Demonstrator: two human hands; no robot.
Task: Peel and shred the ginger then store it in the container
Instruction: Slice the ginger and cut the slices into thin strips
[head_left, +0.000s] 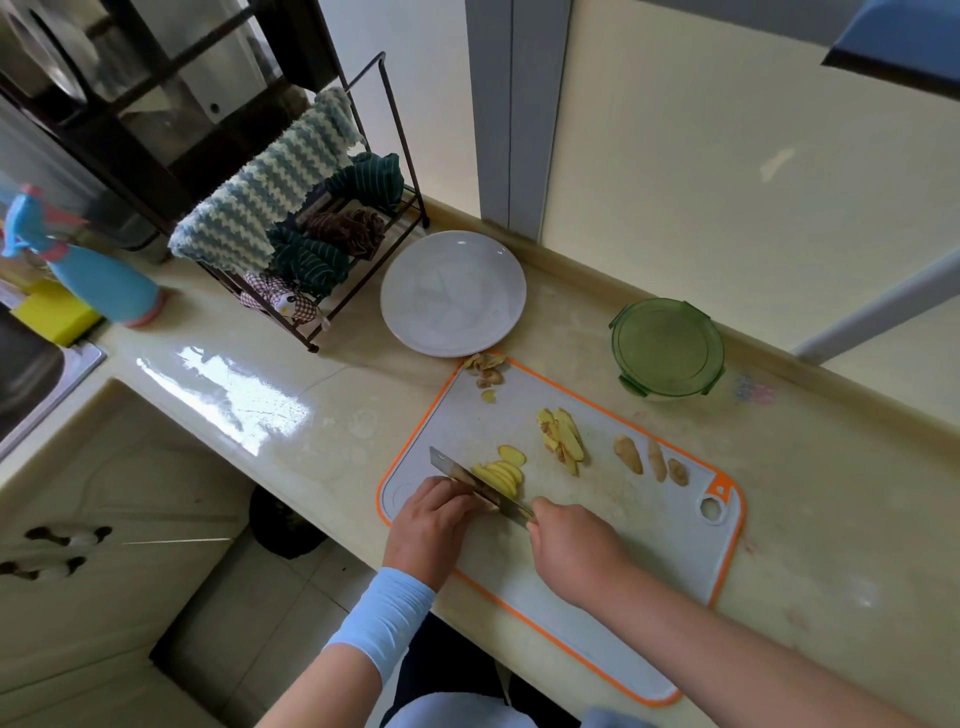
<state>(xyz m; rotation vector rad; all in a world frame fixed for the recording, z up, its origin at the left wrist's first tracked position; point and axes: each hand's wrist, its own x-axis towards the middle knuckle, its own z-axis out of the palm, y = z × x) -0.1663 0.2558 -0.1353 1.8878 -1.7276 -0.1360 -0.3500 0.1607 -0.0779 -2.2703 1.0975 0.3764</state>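
On the grey cutting board (649, 545) with an orange rim, my right hand (571, 545) grips the handle of a knife (457, 470) whose blade lies against a fan of yellow ginger slices (501, 474). My left hand (431, 525) rests curled on the piece of ginger behind the blade, which is mostly hidden. Another pile of slices (563, 439) lies mid-board. Three unpeeled ginger knobs (652, 460) sit to the right. Peel scraps (485, 371) lie at the board's far corner. The green-lidded container (667, 348) stands closed beyond the board.
A white plate (452, 293) sits behind the board, beside a wire rack (332, 249) draped with cloths. A blue spray bottle (93, 275) and yellow sponge (52, 312) stand by the sink (31, 374) at left. The counter edge runs just below my hands.
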